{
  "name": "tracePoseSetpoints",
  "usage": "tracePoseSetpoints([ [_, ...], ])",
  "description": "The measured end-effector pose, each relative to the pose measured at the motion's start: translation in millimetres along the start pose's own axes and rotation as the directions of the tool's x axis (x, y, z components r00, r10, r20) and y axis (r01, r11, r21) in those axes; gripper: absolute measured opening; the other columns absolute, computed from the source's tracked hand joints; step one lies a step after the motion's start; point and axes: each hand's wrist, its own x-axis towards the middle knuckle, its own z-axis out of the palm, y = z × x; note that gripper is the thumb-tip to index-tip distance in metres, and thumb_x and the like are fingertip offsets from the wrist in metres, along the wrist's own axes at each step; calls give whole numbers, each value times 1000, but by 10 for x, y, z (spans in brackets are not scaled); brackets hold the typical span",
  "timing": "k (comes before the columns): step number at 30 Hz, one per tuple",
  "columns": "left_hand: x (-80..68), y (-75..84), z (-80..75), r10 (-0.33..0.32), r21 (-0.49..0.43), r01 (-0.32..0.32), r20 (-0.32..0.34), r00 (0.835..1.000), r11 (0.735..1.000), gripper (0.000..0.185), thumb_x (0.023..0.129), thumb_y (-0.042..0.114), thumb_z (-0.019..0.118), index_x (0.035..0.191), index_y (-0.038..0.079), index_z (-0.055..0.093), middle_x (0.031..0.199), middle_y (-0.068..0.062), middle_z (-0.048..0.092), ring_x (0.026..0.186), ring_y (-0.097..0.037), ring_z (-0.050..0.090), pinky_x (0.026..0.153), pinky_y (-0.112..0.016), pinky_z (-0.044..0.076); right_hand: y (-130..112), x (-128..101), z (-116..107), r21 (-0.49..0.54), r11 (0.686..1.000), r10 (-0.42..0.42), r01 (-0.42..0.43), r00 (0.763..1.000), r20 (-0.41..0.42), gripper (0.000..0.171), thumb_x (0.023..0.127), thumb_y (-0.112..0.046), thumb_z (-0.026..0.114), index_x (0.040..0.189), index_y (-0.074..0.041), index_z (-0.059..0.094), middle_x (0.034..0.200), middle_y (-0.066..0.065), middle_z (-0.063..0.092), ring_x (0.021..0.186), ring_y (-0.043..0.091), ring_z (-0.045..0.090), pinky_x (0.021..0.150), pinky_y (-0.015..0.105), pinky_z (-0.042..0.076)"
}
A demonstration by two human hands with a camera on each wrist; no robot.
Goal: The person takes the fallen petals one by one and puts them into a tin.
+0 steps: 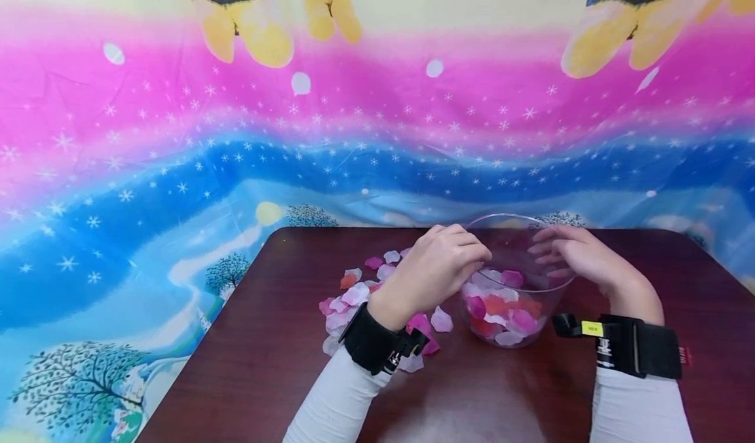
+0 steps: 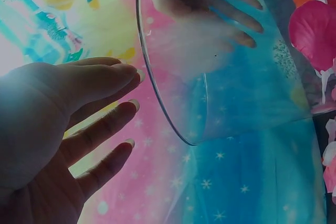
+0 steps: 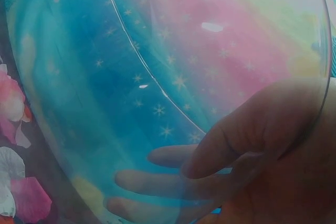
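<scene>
On dark table (image 1: 248, 364), 1 clear bowl (image 1: 531, 291), thin-rimmed

There is one bowl (image 1: 507, 243) on one surface (image 1: 253, 364). The left grip (image 1: 439, 259) is at the bowl's left side and the right grip (image 1: 590, 256) is at its right side, so two grips. Each side of the bowl has one band (image 1: 371, 341) and one sleeve (image 1: 639, 404), so two of each. Petals (image 1: 356, 294) make two bunches (image 1: 501, 307), one in the bowl, one left of it, too many to count. Behind the bowl is one cloth (image 1: 366, 122).
</scene>
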Motion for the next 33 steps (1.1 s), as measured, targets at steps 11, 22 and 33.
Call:
tracePoseSetpoints([
  [11, -146, -303, -148, -115, -126, 106, -64, 991, 986, 19, 93, 14, 77, 112, 11, 77, 109, -1, 75, 106, -16, 66, 97, -27, 51, -8, -5, -1, 2, 1000, 2, -2, 1000, 9, 45, 104, -5, 25, 144, 10, 41, 139, 34, 53, 122, 49, 59, 87, 45, 59],
  [22, -517, -885, -151, -462, -218, 464, 63, 885, 859, 18, 94, 8, 74, 112, 11, 75, 111, -2, 73, 104, -19, 67, 91, -32, 53, -16, -12, -19, -3, 1000, 4, -4, 1000, 8, 45, 105, -6, 25, 144, 11, 40, 138, 35, 53, 123, 49, 58, 87, 45, 59],
  [33, -795, -1217, 327, -652, -100, 726, 370, 662, 680, 20, 92, 12, 76, 113, 10, 75, 110, -6, 73, 101, -22, 66, 90, -43, 55, -14, -22, -2, -4, 1000, 3, -3, 1000, 1, 45, 105, -6, 25, 144, 10, 40, 138, 35, 53, 122, 50, 58, 89, 49, 58],
])
